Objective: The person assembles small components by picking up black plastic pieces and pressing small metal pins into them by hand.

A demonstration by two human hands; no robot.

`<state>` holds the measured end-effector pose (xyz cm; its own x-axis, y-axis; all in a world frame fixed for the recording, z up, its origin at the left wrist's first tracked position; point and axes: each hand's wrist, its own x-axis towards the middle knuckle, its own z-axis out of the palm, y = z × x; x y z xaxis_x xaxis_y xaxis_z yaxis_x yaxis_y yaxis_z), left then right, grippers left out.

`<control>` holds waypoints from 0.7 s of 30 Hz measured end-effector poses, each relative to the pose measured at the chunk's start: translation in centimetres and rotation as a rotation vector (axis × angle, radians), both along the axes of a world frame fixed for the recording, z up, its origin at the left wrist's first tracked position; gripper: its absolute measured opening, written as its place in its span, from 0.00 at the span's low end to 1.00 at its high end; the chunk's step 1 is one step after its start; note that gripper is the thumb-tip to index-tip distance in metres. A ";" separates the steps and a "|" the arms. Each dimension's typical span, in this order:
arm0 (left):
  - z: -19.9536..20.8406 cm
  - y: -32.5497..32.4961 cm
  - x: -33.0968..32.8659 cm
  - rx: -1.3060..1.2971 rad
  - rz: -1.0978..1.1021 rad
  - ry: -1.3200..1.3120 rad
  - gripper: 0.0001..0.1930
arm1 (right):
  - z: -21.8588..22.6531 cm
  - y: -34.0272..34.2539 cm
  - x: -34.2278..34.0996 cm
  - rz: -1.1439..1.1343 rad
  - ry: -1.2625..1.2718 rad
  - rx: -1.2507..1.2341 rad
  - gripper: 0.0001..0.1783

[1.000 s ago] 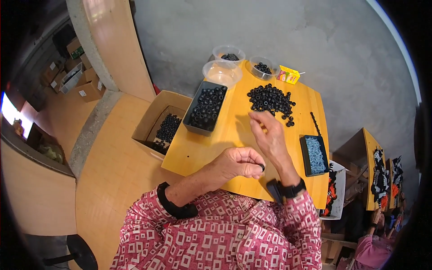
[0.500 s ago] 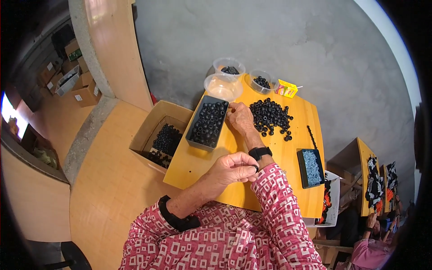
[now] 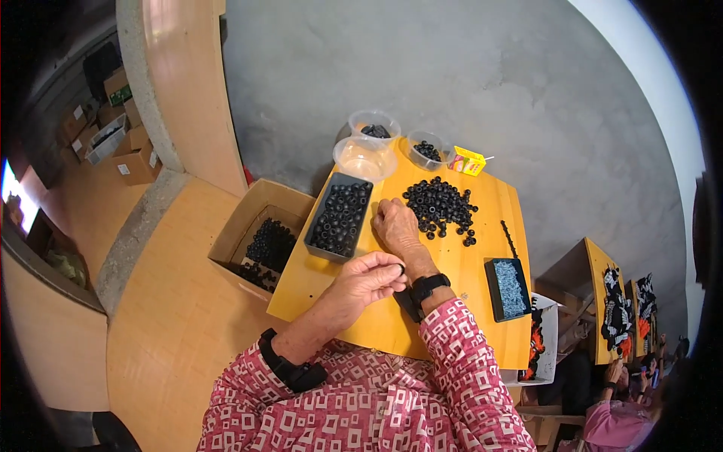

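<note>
My left hand (image 3: 365, 282) is closed in a pinch on a small black ring (image 3: 401, 269), close beside my right wrist. Farther out, my right hand (image 3: 397, 226) has its fingers curled down near the tabletop; what they hold, if anything, is hidden. It is between a dark rectangular bin (image 3: 307, 235) full of black beads (image 3: 339, 218) and a loose pile of black ring-like beads (image 3: 440, 203). A dark flat object (image 3: 407, 305) shows partly beneath my right wrist.
On the yellow table (image 3: 361, 331) stand clear tubs (image 3: 365, 160), a yellow carton (image 3: 468, 161) and a black tray (image 3: 498, 301) of pale blue bits. A thin black rod (image 3: 509, 239) lies behind the tray. A cardboard box (image 3: 226, 233) with black parts stands left. Another person (image 3: 621, 418) is far right.
My right hand has drawn back from beside the bin's far end toward me, its fingers now curled. My left hand still pinches the black ring. The whole view has shifted slightly.
</note>
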<state>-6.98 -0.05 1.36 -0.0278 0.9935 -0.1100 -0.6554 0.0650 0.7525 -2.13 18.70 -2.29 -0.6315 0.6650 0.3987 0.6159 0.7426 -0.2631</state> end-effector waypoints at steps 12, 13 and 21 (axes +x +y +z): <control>-0.4 0.2 0.8 -0.030 0.029 -0.074 0.09 | 5.3 -4.5 7.3 0.086 0.286 -0.043 0.05; -0.2 0.1 0.8 -0.024 0.018 -0.082 0.09 | 6.5 -5.7 8.4 0.095 0.347 -0.197 0.04; 0.3 -0.4 1.8 0.006 -0.081 -0.109 0.11 | 9.3 -11.9 14.5 0.250 0.499 -0.429 0.05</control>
<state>-5.15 -0.45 1.62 0.0642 0.9927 -0.1019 -0.7260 0.1165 0.6778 12.35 6.78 6.98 -0.5957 0.6874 0.4155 0.1699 0.6134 -0.7713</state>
